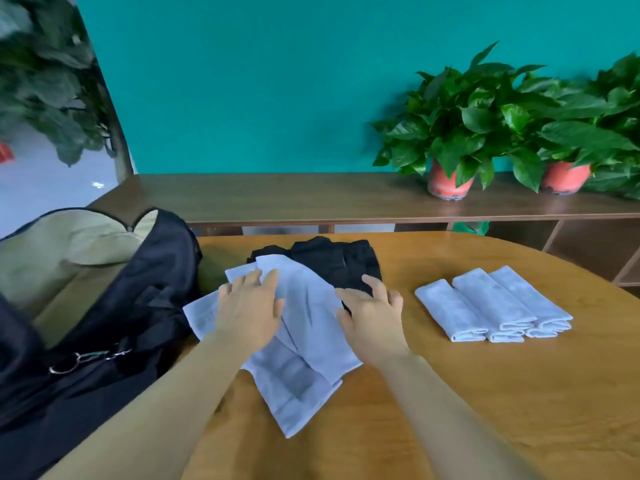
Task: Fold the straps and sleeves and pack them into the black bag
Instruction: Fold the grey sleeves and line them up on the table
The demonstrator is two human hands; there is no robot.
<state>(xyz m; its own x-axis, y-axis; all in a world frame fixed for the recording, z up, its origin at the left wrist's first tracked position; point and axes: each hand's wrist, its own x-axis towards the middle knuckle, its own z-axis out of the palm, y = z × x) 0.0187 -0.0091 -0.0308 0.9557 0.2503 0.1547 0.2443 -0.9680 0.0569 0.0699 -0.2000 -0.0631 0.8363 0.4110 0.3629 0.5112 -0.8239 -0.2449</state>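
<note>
Bag [138, 306] gaped open at the desk's [485, 393] left. Loose sleeves [311, 306] overlapped at centre, long axes running far-left to near-right; left grip [247, 306] and right grip [372, 320] lay flat, fingers spread, pressing them. Black cloth [332, 259] sat behind. Three folded sleeves [491, 303] sat side by side at right.

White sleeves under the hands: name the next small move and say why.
Probably fold the top white sleeve in half. The left hand and right hand both lie flat on it and the loose ones under it. The folded sleeves sit to the right and the black bag stands open at left, so folding likely comes before packing.
</note>
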